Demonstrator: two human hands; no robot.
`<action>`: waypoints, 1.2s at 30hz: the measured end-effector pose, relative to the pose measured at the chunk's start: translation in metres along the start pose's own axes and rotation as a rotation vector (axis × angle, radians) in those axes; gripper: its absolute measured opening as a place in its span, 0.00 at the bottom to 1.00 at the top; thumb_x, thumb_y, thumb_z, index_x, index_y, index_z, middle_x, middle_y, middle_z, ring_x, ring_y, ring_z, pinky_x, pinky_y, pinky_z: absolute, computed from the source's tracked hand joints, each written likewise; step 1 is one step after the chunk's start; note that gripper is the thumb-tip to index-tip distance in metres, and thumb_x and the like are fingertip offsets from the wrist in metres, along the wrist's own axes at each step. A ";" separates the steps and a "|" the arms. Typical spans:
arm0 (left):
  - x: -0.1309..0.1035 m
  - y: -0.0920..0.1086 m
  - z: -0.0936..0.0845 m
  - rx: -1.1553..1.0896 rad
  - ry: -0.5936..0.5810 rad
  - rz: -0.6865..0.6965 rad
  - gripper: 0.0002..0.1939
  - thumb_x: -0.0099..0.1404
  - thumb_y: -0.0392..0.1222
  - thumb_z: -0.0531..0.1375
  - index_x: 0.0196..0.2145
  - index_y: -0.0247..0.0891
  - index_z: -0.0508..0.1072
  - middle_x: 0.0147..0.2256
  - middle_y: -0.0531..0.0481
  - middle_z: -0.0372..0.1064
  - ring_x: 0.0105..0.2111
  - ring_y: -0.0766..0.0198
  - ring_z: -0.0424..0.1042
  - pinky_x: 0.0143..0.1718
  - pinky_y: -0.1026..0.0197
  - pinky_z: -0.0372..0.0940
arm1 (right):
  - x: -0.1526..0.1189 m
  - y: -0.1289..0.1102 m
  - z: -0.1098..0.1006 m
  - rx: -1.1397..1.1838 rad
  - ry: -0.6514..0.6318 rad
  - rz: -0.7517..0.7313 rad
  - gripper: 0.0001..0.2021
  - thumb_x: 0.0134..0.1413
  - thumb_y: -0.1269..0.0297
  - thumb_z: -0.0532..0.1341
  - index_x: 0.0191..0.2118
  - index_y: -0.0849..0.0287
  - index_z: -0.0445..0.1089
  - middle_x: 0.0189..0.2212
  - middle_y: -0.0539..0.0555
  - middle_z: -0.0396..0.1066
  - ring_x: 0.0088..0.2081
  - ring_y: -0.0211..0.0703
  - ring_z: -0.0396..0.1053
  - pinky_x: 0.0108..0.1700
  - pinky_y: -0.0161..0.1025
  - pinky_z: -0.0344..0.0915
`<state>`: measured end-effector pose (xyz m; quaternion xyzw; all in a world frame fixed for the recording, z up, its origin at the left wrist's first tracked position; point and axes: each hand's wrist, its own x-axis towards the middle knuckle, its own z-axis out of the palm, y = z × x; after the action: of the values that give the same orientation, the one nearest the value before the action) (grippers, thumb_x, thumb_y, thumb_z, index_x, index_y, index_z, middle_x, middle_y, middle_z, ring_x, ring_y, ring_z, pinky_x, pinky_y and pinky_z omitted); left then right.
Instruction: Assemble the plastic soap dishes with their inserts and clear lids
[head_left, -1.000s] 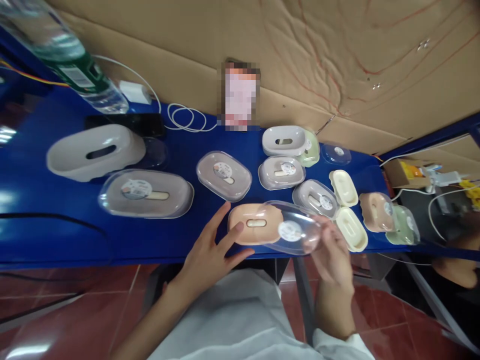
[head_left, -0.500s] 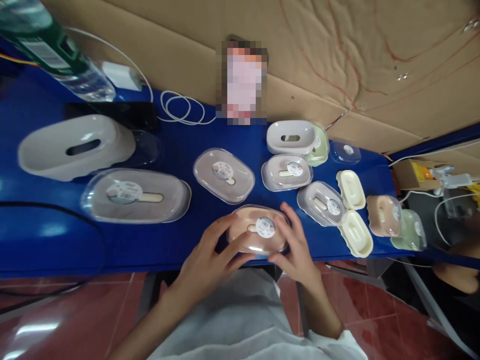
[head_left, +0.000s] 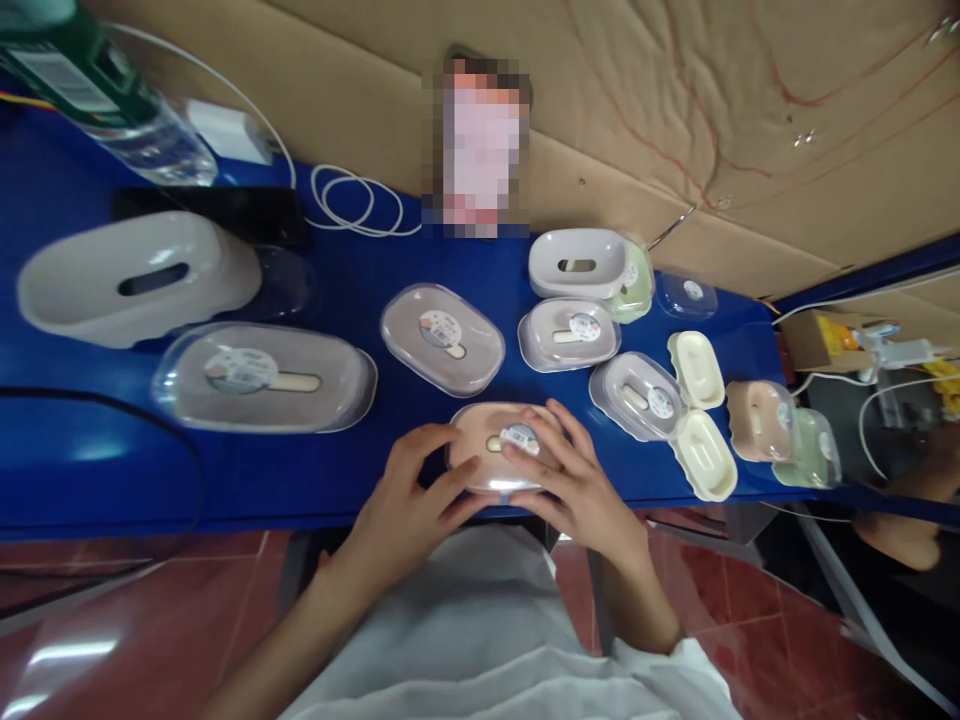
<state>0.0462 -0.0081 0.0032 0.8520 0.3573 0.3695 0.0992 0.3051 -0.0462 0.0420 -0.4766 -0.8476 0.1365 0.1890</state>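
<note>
A pink oval box (head_left: pixel 480 418) under a clear plastic cover sits near the front edge of the blue table, between my hands. A round printed sticker (head_left: pixel 517 437) is on its top, beside a cream-coloured slot. My left hand (head_left: pixel 416 490) grips the box's left end, fingers curved round its near side. Closed over the right end is my right hand (head_left: pixel 589 490), its fingertips lying over the sticker's lower right part. Just behind stands a grey covered box (head_left: pixel 469 345) with a similar sticker. The pink box's underside is hidden.
More grey covered boxes (head_left: pixel 240 385) lie left and right. Cream trays (head_left: pixel 703 470), a second pink box (head_left: pixel 757 420) and a green one (head_left: pixel 810 450) are at right. A water bottle (head_left: pixel 97 90), a coiled white cable (head_left: pixel 360 205) and a black cable (head_left: pixel 112 400) are at left.
My right hand has slid inward over the top of the pink box, its fingers now partly covering the sticker. My left hand keeps its hold. The whole view has shifted slightly.
</note>
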 end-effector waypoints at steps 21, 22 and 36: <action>-0.003 0.009 0.014 0.045 0.044 -0.101 0.22 0.75 0.50 0.65 0.62 0.44 0.69 0.61 0.35 0.69 0.56 0.50 0.78 0.51 0.50 0.80 | -0.008 0.008 0.030 0.033 0.195 0.142 0.44 0.69 0.56 0.68 0.80 0.39 0.44 0.80 0.60 0.41 0.80 0.63 0.44 0.75 0.66 0.58; -0.003 0.009 0.013 0.038 0.031 -0.103 0.21 0.75 0.50 0.64 0.62 0.44 0.69 0.62 0.35 0.69 0.57 0.50 0.78 0.52 0.50 0.80 | -0.008 0.008 0.030 0.038 0.194 0.144 0.42 0.69 0.56 0.68 0.79 0.39 0.47 0.80 0.60 0.43 0.80 0.61 0.46 0.75 0.64 0.59; -0.005 -0.032 -0.031 0.334 0.334 -0.176 0.21 0.72 0.40 0.64 0.62 0.41 0.73 0.65 0.32 0.69 0.69 0.39 0.66 0.71 0.28 0.57 | -0.009 0.007 0.033 0.025 0.265 0.163 0.34 0.69 0.52 0.67 0.75 0.47 0.59 0.77 0.63 0.49 0.78 0.62 0.52 0.74 0.64 0.60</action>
<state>0.0049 0.0087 0.0088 0.7494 0.4976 0.4309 -0.0714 0.3001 -0.0523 0.0076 -0.5553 -0.7721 0.0978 0.2933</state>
